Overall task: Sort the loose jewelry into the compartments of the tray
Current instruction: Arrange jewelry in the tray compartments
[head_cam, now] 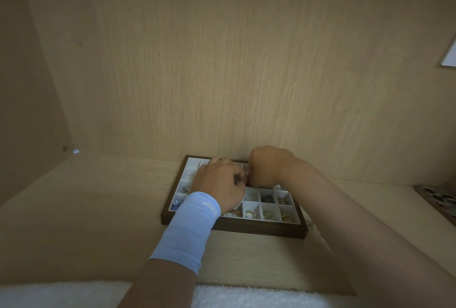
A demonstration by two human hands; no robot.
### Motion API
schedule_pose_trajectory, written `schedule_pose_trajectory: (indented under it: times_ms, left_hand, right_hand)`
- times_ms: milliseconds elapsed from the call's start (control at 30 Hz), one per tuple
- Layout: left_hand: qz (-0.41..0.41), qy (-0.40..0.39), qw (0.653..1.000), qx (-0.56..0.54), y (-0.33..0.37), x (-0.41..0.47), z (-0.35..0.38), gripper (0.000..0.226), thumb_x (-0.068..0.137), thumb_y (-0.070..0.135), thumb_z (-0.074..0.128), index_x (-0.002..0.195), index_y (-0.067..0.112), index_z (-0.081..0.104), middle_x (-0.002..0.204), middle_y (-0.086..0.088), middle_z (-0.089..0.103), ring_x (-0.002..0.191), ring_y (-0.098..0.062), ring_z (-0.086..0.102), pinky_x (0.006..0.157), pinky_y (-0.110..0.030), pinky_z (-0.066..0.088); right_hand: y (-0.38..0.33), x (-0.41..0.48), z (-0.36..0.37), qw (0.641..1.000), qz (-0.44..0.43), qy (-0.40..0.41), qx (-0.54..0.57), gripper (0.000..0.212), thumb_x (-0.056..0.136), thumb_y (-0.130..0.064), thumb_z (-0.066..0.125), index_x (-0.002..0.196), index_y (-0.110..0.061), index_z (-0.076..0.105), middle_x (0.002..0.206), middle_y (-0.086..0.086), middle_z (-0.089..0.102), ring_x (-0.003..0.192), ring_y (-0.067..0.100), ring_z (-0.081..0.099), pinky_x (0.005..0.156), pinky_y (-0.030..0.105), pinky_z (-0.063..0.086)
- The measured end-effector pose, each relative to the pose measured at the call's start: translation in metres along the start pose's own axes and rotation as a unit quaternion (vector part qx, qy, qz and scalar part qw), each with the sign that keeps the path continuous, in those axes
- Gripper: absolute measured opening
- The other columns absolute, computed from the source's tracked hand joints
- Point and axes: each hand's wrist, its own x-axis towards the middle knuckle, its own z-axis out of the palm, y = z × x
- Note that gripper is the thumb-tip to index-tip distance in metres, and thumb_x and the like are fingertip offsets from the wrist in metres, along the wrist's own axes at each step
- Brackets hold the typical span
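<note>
A jewelry tray (259, 230) with a dark wooden frame and white compartments lies on the shelf against the back wall. Several front and right compartments hold pieces: gold rings (286, 216), a pale stone piece (249, 214), a dark blue piece (267, 198); a silver piece (183, 189) sits at the left. My left hand (219, 184), with a light blue wrist sleeve, and my right hand (269, 167) meet over the tray's middle. Both have curled fingers that pinch a small dark-reddish piece (244, 180) between them. The hands hide most of that piece and the compartments below.
A wooden back wall (234, 73) rises right behind the tray, a side wall at the left. A white towel (246, 295) lies along the near edge. A dark tray of small items (439, 199) shows at the right edge. Something small and pale (312, 225) lies beside the tray's right side.
</note>
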Motion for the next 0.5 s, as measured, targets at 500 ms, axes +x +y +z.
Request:
schedule_pose_trajectory:
  times_ms: [500]
  left_hand:
    - [0.012, -0.042, 0.997, 0.061, 0.012, 0.001, -0.006, 0.022, 0.091, 0.031, 0.054, 0.105, 0.032, 0.071, 0.118, 0.010, 0.054, 0.117, -0.014, 0.043, 0.100, -0.032, 0.039]
  right_hand:
    - [0.083, -0.053, -0.003, 0.959, 0.022, 0.113, 0.258, 0.012, 0.089, -0.026, 0.070, 0.080, -0.020, 0.076, 0.082, -0.007, 0.072, 0.079, 0.008, 0.066, 0.071, 0.026, 0.053]
